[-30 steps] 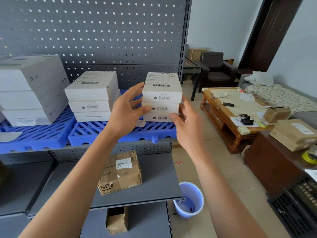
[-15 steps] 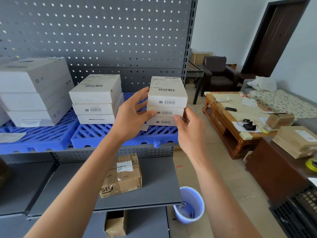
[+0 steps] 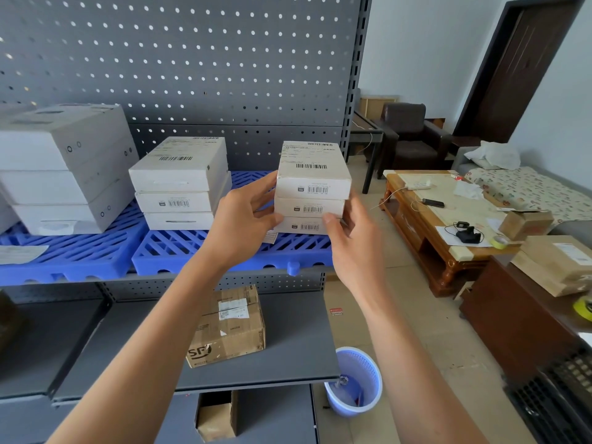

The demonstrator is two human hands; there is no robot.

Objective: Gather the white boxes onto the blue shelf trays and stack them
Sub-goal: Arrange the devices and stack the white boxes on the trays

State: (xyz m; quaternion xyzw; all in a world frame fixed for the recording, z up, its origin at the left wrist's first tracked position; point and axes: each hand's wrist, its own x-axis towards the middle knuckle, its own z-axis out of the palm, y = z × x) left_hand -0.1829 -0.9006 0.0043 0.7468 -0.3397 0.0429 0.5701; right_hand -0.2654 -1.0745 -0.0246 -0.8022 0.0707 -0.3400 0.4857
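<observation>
Three-box white stack [image 3: 312, 190] sits on right blue tray [image 3: 205, 251], near its right end. Left hand [image 3: 242, 225] grips stack's left side, thumb on bottom box front. Right hand [image 3: 354, 245] grips right side, thumb on lower boxes' front. Second white stack [image 3: 181, 184] stands just left; larger white boxes [image 3: 64, 168] on left blue tray [image 3: 64, 257].

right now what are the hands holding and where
Both grip the right stack of white boxes: left hand on its left side, right hand at its lower right corner.
</observation>
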